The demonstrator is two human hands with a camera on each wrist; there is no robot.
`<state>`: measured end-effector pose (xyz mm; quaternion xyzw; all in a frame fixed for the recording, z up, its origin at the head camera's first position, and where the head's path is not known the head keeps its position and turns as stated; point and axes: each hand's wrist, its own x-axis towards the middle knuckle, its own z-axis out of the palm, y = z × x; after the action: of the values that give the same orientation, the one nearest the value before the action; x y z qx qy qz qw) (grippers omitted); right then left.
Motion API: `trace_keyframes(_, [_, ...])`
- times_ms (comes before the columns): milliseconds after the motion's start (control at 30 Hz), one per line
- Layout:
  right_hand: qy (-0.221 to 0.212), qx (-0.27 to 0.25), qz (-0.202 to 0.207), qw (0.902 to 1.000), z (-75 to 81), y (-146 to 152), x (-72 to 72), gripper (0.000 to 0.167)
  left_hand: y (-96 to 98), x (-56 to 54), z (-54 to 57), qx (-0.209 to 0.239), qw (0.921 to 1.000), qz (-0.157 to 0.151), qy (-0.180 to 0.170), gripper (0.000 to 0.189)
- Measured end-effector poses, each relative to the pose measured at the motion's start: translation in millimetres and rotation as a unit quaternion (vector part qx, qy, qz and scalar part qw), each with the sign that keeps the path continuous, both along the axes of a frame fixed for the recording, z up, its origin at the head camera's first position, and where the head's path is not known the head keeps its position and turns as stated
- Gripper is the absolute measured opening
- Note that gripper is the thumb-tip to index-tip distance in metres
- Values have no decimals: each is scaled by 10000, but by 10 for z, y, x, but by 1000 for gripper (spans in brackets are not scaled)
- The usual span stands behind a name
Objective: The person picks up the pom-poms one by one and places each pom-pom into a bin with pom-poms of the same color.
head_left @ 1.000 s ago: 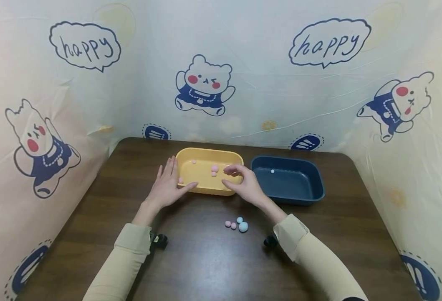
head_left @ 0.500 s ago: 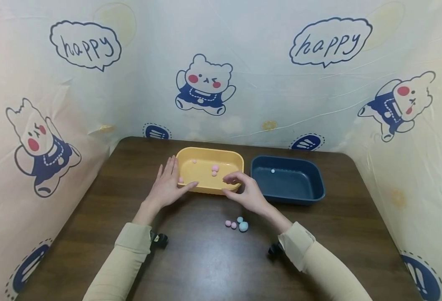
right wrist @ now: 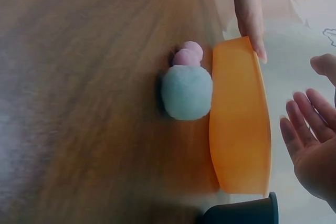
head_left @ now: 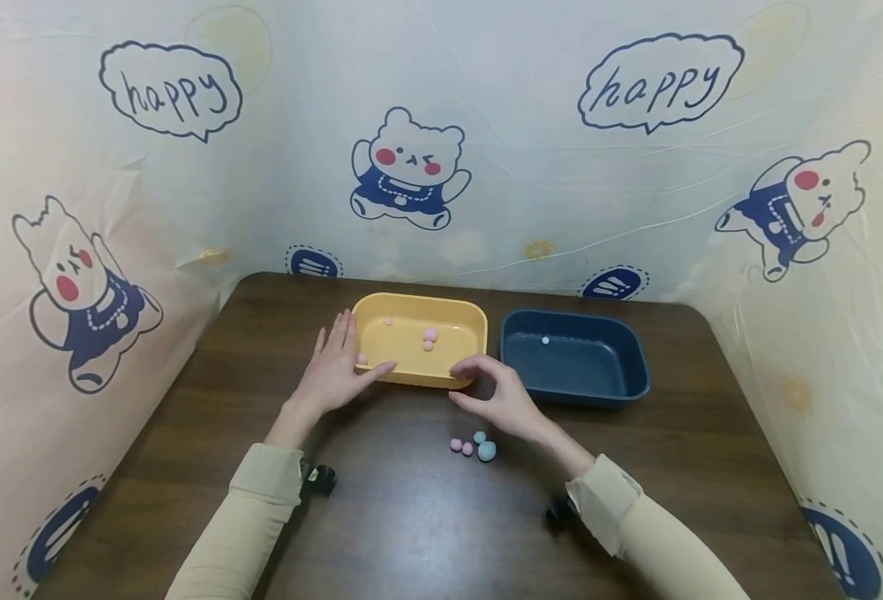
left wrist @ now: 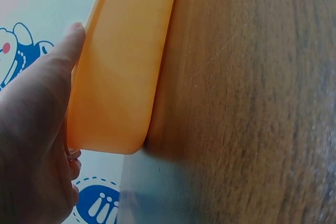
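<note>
My left hand (head_left: 328,367) lies along the left end of the yellow tray (head_left: 403,356), fingers straight and thumb over its front rim. In the left wrist view the thumb of that hand (left wrist: 37,108) rests at the orange-looking tray's (left wrist: 121,72) rim. My right hand (head_left: 507,402) hovers by the tray's front right corner, thumb and curved fingers apart with nothing between them. Several pink balls (head_left: 429,335) lie inside the tray. In front of it on the table are two light blue balls (head_left: 487,451) and two small pink balls (head_left: 456,446).
A dark blue tray (head_left: 576,385) stands to the right of the yellow one, with a small pale ball (head_left: 544,341) inside. The brown wooden table (head_left: 411,533) meets a printed curtain (head_left: 516,192) at its back and sides.
My right hand has drawn back from over the yellow tray toward the front and slightly right. The left hand and the balls have kept their places.
</note>
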<state>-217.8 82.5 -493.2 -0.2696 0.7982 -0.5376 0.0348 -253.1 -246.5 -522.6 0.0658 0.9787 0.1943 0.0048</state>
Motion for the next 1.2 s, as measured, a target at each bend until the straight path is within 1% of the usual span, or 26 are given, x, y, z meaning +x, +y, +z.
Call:
trace_keyframes(167, [95,6,148,9998,-44,61,67,33,-9,-9,-11,3,10000,-32,7,133])
trace_keyframes(267, [111,106,231,9996,-87,105,89,32,-7,-14,-13,-7,10000,-29,5,133])
trace_keyframes(500, [-88,320,339,9989,-156,217,133,34,-6,0,2,39,10000,-15,-37,133])
trace_keyframes(667, [-130,476,514,9975,-199,266,169,36,-6,1,-1,67,10000,-15,-59,133])
trace_keyframes(900, [-225,592,828,9945,-279,295,191,41,-2,-1,-1,68,10000,3,-67,133])
trace_keyframes(1067, [-374,786,937,9918,-331,300,191,45,-1,3,2,74,9999,12,-85,133])
trace_keyframes(1200, [-401,896,1021,9899,-370,284,210,44,-4,-1,-2,60,10000,6,-79,133])
